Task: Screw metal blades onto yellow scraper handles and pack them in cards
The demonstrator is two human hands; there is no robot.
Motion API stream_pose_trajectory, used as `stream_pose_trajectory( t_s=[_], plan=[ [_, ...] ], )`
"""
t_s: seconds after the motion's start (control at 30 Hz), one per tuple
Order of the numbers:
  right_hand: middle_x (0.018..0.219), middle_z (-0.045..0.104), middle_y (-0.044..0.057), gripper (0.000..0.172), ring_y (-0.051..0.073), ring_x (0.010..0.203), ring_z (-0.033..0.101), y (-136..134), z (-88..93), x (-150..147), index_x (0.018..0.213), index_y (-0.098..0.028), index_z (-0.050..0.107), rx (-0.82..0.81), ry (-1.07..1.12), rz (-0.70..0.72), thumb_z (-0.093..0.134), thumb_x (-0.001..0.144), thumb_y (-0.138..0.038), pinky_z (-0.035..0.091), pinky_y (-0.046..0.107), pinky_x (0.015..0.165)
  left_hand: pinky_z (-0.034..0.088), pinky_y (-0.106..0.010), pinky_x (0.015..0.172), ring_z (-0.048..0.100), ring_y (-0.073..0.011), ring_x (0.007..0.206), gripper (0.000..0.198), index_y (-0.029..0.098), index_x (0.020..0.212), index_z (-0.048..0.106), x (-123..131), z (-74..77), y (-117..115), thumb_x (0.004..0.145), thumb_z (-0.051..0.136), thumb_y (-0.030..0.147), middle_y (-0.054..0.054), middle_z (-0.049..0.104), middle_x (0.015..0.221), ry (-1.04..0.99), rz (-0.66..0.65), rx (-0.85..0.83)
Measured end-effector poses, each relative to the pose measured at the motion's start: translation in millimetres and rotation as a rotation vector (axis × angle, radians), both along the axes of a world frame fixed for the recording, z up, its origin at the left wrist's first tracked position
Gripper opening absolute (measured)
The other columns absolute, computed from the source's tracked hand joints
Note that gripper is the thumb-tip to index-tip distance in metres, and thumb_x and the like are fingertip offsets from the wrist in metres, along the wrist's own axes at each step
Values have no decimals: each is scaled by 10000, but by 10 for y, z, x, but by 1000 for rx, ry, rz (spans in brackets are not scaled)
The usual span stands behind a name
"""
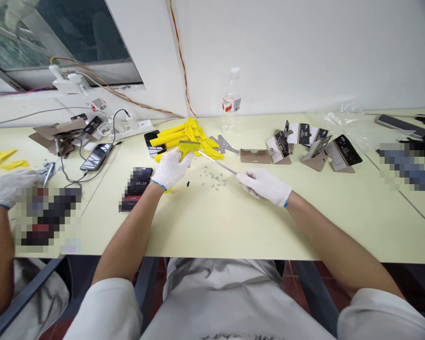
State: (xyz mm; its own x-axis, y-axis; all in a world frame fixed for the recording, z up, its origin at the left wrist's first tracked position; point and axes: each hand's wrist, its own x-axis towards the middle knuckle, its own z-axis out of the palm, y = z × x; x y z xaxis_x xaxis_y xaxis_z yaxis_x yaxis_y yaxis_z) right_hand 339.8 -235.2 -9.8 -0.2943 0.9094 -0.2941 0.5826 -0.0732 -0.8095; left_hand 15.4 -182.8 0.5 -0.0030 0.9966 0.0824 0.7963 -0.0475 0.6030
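My left hand (170,169), in a white knit glove, is closed on a yellow plastic scraper (187,147) with a grey metal strip along its top. My gloved right hand (264,185) grips a screwdriver (217,164); its handle is hidden in the fingers. The screwdriver's thin shaft slants up and left, and its tip meets the scraper head. Small metal screws (216,177) lie scattered on the table below the shaft. Behind my left hand is a pile of yellow scraper handles (173,133), with flat grey metal plates (227,144) beside it.
A clear bottle (230,106) stands near the wall. Printed cardboard packages (279,146) spread to the right. A phone (138,186) lies left of my arm. At far left a co-worker's gloved hand (12,185) is near a screwdriver. Cables and a power strip (138,127) run behind.
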Motion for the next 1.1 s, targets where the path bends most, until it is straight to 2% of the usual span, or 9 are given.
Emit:
stream_pose_trajectory(
  t_s=[0.5,0.83,1.1],
  plan=[
    [639,609,0,617,135,517,535,3,-16,7,775,-250,537,-25,2,17,680,1078,-768,421,297,570,437,-342,658,610,-192,611,424,207,765,664,-44,-44,12,1091,628,476,-30,617,608,-39,16,16],
    [639,622,11,631,148,526,547,9,-30,22,786,-259,512,2,-22,26,647,1075,-803,441,310,581,438,-357,729,623,-192,645,422,189,766,660,19,61,-33,1116,628,422,-29,597,576,11,15,-15],
    [694,649,16,640,143,532,554,19,-75,31,787,-255,517,3,5,24,667,1059,-815,438,309,574,433,-355,738,617,-181,635,379,178,791,674,16,37,-31,1106,629,384,-16,606,592,4,-5,-16]
  ],
)
